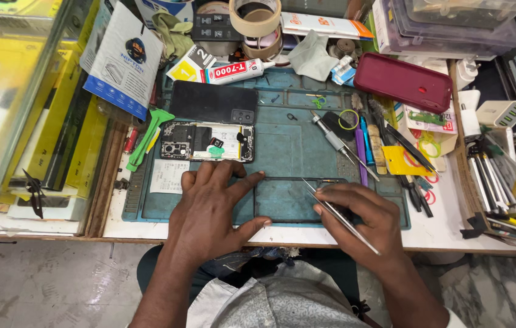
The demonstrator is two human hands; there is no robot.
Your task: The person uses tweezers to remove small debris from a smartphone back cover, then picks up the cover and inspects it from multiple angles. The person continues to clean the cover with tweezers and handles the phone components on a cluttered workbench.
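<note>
under both hands, thin black phone frame (297, 180)

A thin black phone frame (297, 199), an empty rectangle, lies flat on the near part of the teal work mat, long side running left to right. Slim metal tweezers (338, 214) slant across its right end, tip pointing far-left, handle near-right.

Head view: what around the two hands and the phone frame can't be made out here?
- Phone frame: its left end lies under the left hand and its right end under the right hand.
- Tweezers: the tip is too fine to show whether it grips anything.
- Opened phone: internal parts are too small to identify.
- Tool pile: cut off by the right edge.
</note>
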